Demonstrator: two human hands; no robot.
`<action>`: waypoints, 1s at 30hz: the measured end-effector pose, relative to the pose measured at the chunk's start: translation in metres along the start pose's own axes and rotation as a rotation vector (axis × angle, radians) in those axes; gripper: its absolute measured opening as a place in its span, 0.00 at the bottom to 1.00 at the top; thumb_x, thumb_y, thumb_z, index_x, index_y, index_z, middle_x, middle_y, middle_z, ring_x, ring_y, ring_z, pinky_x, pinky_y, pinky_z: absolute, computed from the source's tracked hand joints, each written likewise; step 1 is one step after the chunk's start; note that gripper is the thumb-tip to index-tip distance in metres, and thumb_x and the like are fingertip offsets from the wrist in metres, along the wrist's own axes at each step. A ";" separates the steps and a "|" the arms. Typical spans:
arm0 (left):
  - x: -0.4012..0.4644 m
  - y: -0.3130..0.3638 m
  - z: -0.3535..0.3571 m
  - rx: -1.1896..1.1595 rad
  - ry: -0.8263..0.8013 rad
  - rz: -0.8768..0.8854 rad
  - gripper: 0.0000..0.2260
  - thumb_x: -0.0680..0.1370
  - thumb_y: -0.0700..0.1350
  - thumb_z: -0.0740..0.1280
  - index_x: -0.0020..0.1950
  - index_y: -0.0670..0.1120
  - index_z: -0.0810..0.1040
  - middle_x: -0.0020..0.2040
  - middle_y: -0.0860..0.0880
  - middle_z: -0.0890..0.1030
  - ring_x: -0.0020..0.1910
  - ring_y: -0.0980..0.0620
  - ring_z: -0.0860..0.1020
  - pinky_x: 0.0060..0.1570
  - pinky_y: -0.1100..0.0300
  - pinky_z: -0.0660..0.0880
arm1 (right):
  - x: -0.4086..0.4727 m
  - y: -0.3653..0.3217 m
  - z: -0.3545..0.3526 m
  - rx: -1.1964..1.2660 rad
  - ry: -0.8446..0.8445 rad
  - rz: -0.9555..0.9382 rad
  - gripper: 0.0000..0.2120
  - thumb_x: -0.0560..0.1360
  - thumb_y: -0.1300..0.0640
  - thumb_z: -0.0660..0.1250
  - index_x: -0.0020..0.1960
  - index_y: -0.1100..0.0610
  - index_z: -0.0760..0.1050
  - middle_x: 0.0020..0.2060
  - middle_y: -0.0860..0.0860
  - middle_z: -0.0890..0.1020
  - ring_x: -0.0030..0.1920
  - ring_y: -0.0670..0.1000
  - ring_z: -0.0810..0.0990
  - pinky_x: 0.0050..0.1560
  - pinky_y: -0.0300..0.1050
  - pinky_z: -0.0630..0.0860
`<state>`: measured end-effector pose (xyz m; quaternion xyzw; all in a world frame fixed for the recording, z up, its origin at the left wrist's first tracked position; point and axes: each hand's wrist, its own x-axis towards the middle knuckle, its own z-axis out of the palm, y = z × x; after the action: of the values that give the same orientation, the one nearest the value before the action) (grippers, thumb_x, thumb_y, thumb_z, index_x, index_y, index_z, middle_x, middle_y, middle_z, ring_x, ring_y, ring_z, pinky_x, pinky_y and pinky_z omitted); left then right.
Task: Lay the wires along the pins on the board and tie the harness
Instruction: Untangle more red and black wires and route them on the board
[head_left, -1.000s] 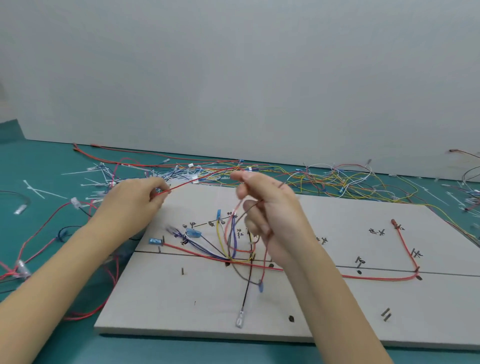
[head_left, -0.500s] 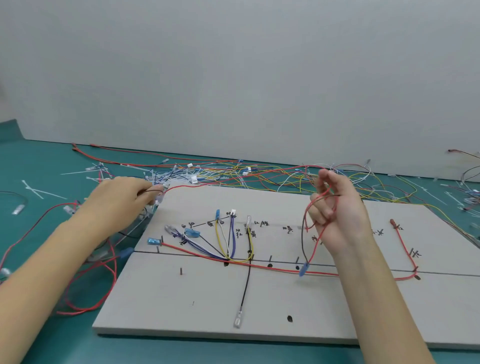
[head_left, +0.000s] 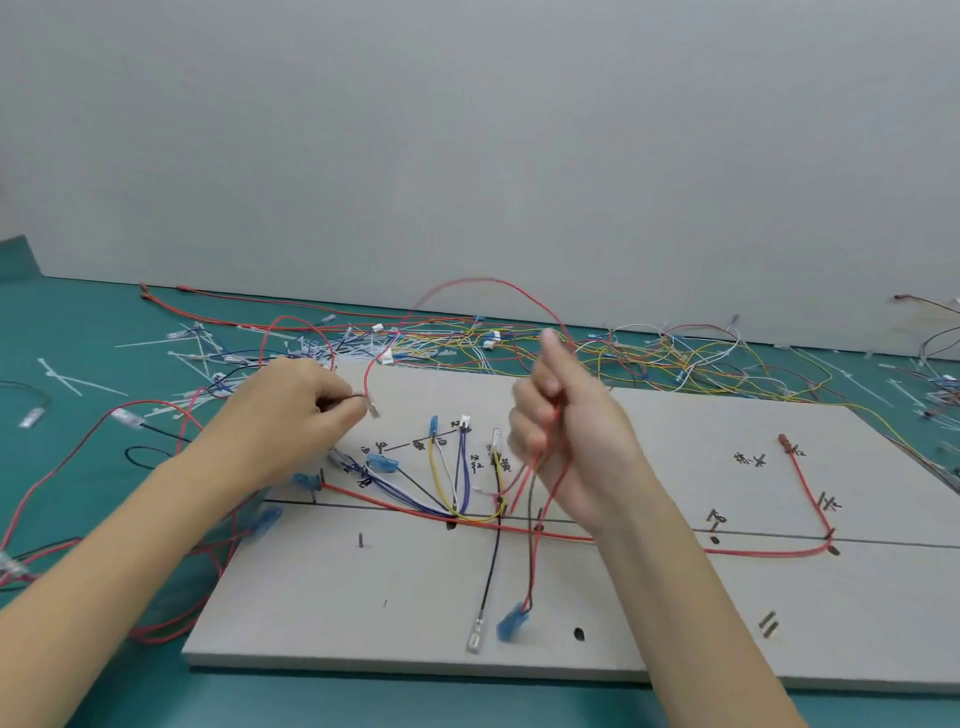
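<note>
A grey board (head_left: 649, 613) with pins and handwritten labels lies on the teal table. Red, blue, yellow and black wires (head_left: 457, 499) run along its marked line. My left hand (head_left: 291, 415) pinches the end of a red and dark wire pair near a clear terminal (head_left: 373, 408) over the board's back left corner. My right hand (head_left: 566, 441) is raised over the board's middle and grips the same red wire (head_left: 488, 283), which arcs up behind it. Below this fist hang a red and a dark strand ending in a blue connector (head_left: 511, 626).
A tangle of loose coloured wires (head_left: 649, 358) and white cable ties (head_left: 208, 353) lies behind the board along the wall. More red wires (head_left: 67, 467) sprawl on the table to the left. A long red wire (head_left: 810, 493) bends round pins at the board's right.
My right hand has moved left and up with the red wire, and the wire now loops high above the table. The blue connector has dropped toward the board's front edge. My left hand shifted right onto the board.
</note>
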<state>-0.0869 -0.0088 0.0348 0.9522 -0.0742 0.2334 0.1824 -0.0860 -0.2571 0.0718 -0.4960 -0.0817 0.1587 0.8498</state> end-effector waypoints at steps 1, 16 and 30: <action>0.000 0.001 0.000 0.000 0.003 0.011 0.21 0.77 0.47 0.66 0.27 0.40 0.65 0.29 0.38 0.71 0.32 0.41 0.71 0.33 0.53 0.69 | 0.000 0.006 0.008 -0.109 -0.018 0.028 0.19 0.81 0.47 0.59 0.33 0.53 0.65 0.20 0.47 0.65 0.16 0.46 0.63 0.19 0.33 0.59; -0.007 0.023 0.003 0.023 0.022 0.288 0.22 0.77 0.56 0.51 0.24 0.52 0.65 0.21 0.55 0.59 0.27 0.48 0.64 0.29 0.59 0.57 | 0.009 0.058 0.051 -0.553 0.027 -0.170 0.09 0.79 0.55 0.65 0.42 0.57 0.69 0.30 0.57 0.78 0.15 0.42 0.67 0.18 0.32 0.61; -0.002 0.019 0.002 0.246 -0.016 0.132 0.19 0.79 0.56 0.61 0.31 0.49 0.67 0.28 0.52 0.69 0.36 0.46 0.67 0.37 0.54 0.58 | 0.012 0.045 0.038 -0.317 0.197 -0.133 0.10 0.80 0.54 0.63 0.44 0.58 0.67 0.30 0.50 0.80 0.15 0.45 0.62 0.18 0.31 0.59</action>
<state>-0.0917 -0.0267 0.0378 0.9623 -0.1087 0.2445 0.0479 -0.0945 -0.2010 0.0510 -0.6304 -0.0546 0.0380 0.7734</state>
